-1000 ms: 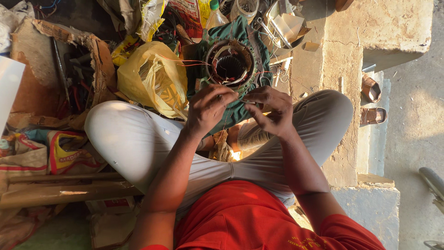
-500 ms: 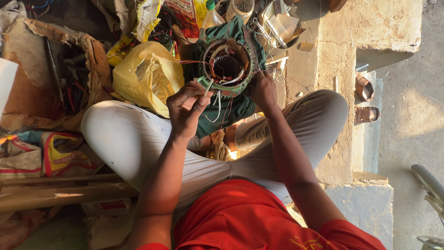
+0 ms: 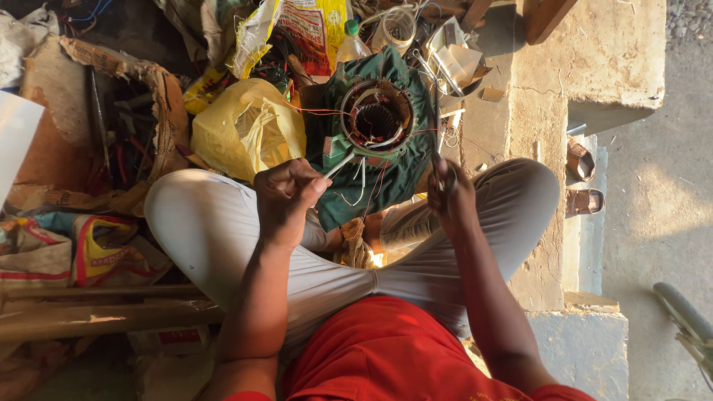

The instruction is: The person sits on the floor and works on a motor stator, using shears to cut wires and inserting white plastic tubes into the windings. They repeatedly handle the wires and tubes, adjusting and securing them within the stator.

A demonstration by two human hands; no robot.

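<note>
Motor stator (image 3: pixel 376 122), a ring-shaped housing with copper windings inside, rests on a green cloth (image 3: pixel 386 186) directly ahead of the person's crossed legs, near the edge of a concrete slab (image 3: pixel 587 67). Thin red and white wires (image 3: pixel 364 182) trail from the stator toward the lap.

Left hand (image 3: pixel 286 199): fingers closed in a pinch on a thin pale sleeve (image 3: pixel 338 165), which runs from the fingertips up to the stator's rim.

Right hand (image 3: pixel 453 199): closed around a slender dark tool (image 3: pixel 437 148) that points upward past the right side of the stator; the tool type cannot be determined.

Surroundings: a yellow plastic bag (image 3: pixel 249 128) lies just left of the stator. A torn cardboard box (image 3: pixel 96 119) holding tools sits further left. A pair of sandals (image 3: pixel 581 178) stands beside the slab on the right
</note>
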